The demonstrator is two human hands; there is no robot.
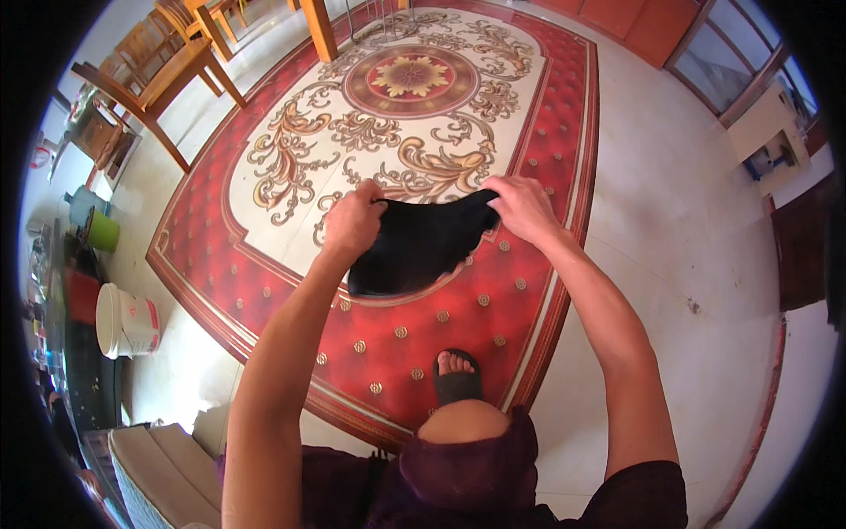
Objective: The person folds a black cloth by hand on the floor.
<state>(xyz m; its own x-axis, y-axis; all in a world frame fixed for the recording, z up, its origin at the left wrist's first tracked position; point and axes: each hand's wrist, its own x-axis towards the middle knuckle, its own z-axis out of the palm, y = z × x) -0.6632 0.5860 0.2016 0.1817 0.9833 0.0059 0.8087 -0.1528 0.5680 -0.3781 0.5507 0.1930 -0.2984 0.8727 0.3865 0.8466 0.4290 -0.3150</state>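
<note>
A black piece of cloth (416,248), perhaps a small garment, hangs stretched between my two hands in front of me. My left hand (355,220) pinches its upper left corner, thumb towards the middle. At the upper right end, my right hand (522,206) grips the fabric between thumb and fingers. The cloth's lower edge droops freely and looks uneven on the right side. Behind it lies the red and cream patterned floor (449,291). What kind of garment it is, I cannot tell.
My knee (466,423) and a foot in a dark slipper (456,373) are below. At left stand a white bucket (135,324), a green bin (104,230) and a wooden chair (165,82). A beige cushioned seat (165,463) is at lower left, a cabinet (767,125) at right.
</note>
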